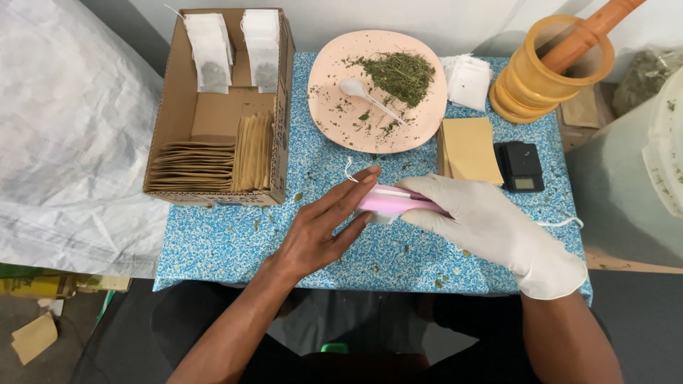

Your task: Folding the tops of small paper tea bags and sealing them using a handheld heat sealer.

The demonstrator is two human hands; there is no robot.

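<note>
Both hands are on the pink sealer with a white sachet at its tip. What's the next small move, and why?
Probably press the pink sealer shut on the white sachet. The gloved right hand already lies over the sealer's body, and the bare left hand steadies its front end with fingertips flat against it. The sachet's string trails free, clear of the tool.

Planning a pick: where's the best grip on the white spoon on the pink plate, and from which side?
Probably grip the white spoon by its slim handle, near the tip pointing toward the plate's lower right. Come from above on that side: the bowl lies beside the dried herb pile, while the handle has barer plate around it.
</note>
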